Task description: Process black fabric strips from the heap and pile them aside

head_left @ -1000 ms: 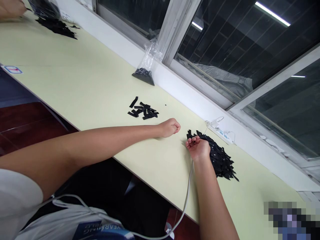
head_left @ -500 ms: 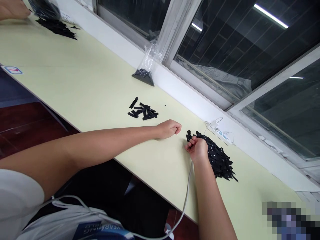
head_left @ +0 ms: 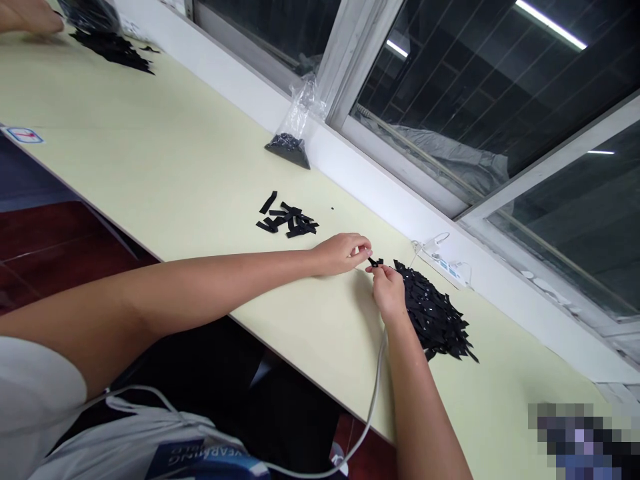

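Note:
Between my two hands is a short black fabric strip (head_left: 374, 263). My right hand (head_left: 389, 288) pinches it between thumb and fingers. The fingertips of my left hand (head_left: 345, 253) close on its left end, the thumb and forefinger forming a small loop. Just right of my right hand lies a large heap of black strips (head_left: 435, 310) with small pale spots on them. A smaller loose group of black strips (head_left: 295, 221) rests on the table beyond my left forearm.
A clear plastic bag (head_left: 293, 141) with small dark pieces stands against the white ledge. A power strip (head_left: 445, 265) lies by the wall. A white cable (head_left: 376, 380) crosses the table edge. At far left are another person's hand (head_left: 33, 19) and more black strips (head_left: 113, 52).
My right hand has come up and left from the heap's edge with a black strip. My left hand has moved slightly right, its fist loosening into a pinch at the strip.

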Action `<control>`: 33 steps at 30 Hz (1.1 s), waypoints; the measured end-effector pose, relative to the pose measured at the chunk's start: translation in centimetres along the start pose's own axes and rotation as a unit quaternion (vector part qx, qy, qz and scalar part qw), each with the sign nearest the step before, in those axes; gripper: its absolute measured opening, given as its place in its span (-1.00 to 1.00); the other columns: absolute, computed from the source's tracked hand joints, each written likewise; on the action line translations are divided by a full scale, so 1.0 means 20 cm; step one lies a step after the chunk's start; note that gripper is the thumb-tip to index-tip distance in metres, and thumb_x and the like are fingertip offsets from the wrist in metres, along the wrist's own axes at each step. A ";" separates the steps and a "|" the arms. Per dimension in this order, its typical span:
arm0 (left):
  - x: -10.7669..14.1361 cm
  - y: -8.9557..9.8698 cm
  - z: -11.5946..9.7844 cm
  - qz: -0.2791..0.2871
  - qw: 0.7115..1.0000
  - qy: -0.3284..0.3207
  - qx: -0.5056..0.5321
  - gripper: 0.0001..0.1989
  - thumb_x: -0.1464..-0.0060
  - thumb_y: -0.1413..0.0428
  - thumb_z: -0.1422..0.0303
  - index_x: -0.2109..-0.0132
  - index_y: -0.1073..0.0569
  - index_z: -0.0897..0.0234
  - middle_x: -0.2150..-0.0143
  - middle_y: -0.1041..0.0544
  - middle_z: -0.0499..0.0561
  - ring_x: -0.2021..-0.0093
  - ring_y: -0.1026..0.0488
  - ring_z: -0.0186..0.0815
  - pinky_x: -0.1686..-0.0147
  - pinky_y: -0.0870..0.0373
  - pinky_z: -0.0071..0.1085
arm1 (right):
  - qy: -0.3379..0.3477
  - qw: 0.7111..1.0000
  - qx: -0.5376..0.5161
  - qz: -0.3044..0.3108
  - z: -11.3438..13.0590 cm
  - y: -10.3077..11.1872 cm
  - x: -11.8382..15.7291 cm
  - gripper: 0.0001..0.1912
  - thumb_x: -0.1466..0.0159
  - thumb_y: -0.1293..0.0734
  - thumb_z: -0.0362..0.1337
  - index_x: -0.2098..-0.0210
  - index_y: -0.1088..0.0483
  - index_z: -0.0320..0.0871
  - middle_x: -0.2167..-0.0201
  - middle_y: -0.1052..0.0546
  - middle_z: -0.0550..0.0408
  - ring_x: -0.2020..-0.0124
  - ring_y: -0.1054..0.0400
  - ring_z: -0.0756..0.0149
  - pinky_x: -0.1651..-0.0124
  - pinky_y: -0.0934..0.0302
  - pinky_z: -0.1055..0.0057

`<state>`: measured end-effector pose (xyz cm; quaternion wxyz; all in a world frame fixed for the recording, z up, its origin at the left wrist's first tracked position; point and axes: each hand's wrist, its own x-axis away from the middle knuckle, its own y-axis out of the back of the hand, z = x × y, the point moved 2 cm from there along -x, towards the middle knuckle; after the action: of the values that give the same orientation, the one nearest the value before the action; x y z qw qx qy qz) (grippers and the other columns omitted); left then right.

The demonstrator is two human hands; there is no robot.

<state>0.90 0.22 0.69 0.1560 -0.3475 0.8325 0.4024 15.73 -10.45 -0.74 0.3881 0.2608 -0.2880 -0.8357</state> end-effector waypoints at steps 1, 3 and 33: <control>0.00 0.01 0.00 -0.014 1.000 0.003 0.007 -0.71 -0.33 0.05 0.24 0.05 -0.48 0.30 0.10 -0.54 0.11 0.16 -0.44 -0.27 0.12 -0.33 -0.31 | -0.010 1.000 0.016 -0.007 0.00 0.02 0.00 -0.64 -0.18 -0.17 -0.11 0.36 -0.54 -0.15 0.54 -0.49 0.08 0.45 -0.32 0.22 0.33 -0.14 0.36; -0.01 0.02 0.00 -0.030 1.000 -0.001 0.009 -0.71 -0.33 0.07 0.26 0.03 -0.47 0.31 0.07 -0.53 0.13 0.13 -0.44 -0.26 0.09 -0.34 -0.31 | -0.027 0.999 0.040 -0.012 0.00 0.04 -0.01 -0.65 -0.17 -0.17 -0.12 0.38 -0.54 -0.14 0.50 -0.51 0.05 0.40 -0.34 0.18 0.29 -0.13 0.35; 0.02 -0.07 0.02 0.135 0.984 -0.034 -0.108 -0.75 -0.10 0.00 0.49 0.37 -0.58 0.32 0.34 -0.59 0.10 0.33 -0.46 -0.24 0.32 -0.29 -0.34 | 0.173 0.941 0.262 0.127 0.16 -0.05 0.11 -0.61 -0.35 -0.08 -0.39 0.04 -0.48 -0.19 0.24 -0.61 -0.15 0.30 -0.43 0.14 0.30 0.02 0.34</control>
<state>1.62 -0.18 -0.54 0.0898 -0.2328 0.8174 0.5192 11.84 -10.83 0.32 0.4529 0.4555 -0.4558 -0.6162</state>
